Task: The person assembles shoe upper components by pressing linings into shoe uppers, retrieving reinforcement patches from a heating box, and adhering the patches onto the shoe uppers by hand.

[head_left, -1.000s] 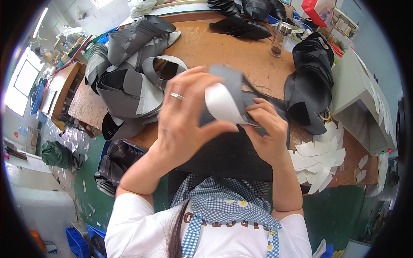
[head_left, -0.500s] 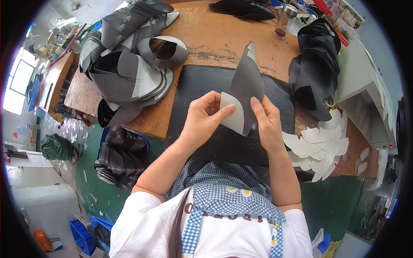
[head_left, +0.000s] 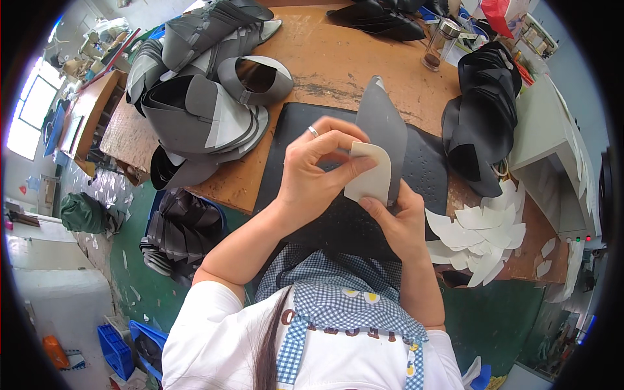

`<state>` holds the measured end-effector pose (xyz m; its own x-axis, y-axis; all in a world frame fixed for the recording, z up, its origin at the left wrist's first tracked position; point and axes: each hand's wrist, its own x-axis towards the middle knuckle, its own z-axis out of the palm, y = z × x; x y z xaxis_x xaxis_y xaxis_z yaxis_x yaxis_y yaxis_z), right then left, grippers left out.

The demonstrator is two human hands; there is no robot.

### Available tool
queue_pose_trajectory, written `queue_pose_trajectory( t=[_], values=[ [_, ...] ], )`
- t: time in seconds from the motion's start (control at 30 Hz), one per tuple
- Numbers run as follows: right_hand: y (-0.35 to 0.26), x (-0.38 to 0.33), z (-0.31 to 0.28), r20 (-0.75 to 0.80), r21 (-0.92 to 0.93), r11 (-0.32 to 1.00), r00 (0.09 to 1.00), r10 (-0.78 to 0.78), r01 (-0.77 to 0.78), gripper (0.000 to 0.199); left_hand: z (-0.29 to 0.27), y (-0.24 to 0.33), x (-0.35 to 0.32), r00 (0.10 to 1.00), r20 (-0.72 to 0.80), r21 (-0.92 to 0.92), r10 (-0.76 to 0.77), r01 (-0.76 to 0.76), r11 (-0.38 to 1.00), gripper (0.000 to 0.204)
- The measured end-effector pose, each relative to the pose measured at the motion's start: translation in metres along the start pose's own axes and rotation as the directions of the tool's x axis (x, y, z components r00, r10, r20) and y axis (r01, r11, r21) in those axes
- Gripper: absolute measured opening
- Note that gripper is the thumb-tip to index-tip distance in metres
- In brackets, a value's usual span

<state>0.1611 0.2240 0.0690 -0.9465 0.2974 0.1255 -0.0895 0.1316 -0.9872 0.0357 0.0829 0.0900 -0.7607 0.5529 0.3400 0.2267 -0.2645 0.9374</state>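
Observation:
A grey shoe upper piece (head_left: pixel 385 122) is held up over the black mat (head_left: pixel 429 166), its pointed end away from me. My left hand (head_left: pixel 313 170) pinches a cream-white curved stiffener piece (head_left: pixel 370 174) between thumb and fingers, laid against the near end of the upper. My right hand (head_left: pixel 404 220) is closed on the near end of the upper, with its thumb at the lower edge of the white piece; its other fingers are mostly hidden behind. To the right of that hand lies a loose pile of similar white pieces (head_left: pixel 484 227).
Stacked grey uppers (head_left: pixel 195 117) cover the table's left side; black uppers (head_left: pixel 481 123) stand at right, more (head_left: pixel 377 23) at the far edge. A glass jar (head_left: pixel 441 45) stands far right on the wooden table (head_left: pixel 325 58). A blue crate (head_left: pixel 224 221) of dark uppers sits lower left.
The white piece has turned and moved right onto the near end of the upper. My left hand has followed it, and my right hand has shifted down to the near end.

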Motion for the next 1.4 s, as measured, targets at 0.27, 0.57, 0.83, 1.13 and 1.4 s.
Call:
queue_pose_trajectory(
  t=[0.27, 0.57, 0.83, 1.13, 1.4],
  values=[
    [0.010, -0.011, 0.007, -0.086, 0.092, 0.995, 0.996, -0.018, 0.026, 0.028, 0.000, -0.009, 0.009, 0.998, -0.006, 0.286, 0.067, -0.063, 0.956, 0.016],
    [0.013, -0.013, 0.007, -0.073, 0.120, 0.993, 0.997, 0.001, 0.008, 0.026, -0.005, -0.018, 0.014, 0.939, -0.037, -0.043, -0.342, 0.340, 0.939, 0.071],
    [-0.002, -0.001, -0.012, 0.059, -0.084, 0.993, 0.995, -0.075, 0.080, 0.022, 0.010, -0.009, -0.001, 0.874, 0.058, -0.365, -0.482, 0.468, 0.805, 0.043],
    [0.004, -0.006, -0.034, 0.095, -0.038, 0.999, 0.995, -0.023, 0.026, 0.024, 0.010, -0.007, 0.013, 0.955, 0.008, 0.125, -0.297, 0.294, 0.948, 0.033],
    [-0.004, 0.021, -0.014, -0.332, 0.132, 0.978, 0.937, -0.113, 0.164, 0.030, 0.029, -0.008, 0.008, 0.930, 0.272, -0.101, -0.247, 0.284, 0.954, 0.031]
  ],
)
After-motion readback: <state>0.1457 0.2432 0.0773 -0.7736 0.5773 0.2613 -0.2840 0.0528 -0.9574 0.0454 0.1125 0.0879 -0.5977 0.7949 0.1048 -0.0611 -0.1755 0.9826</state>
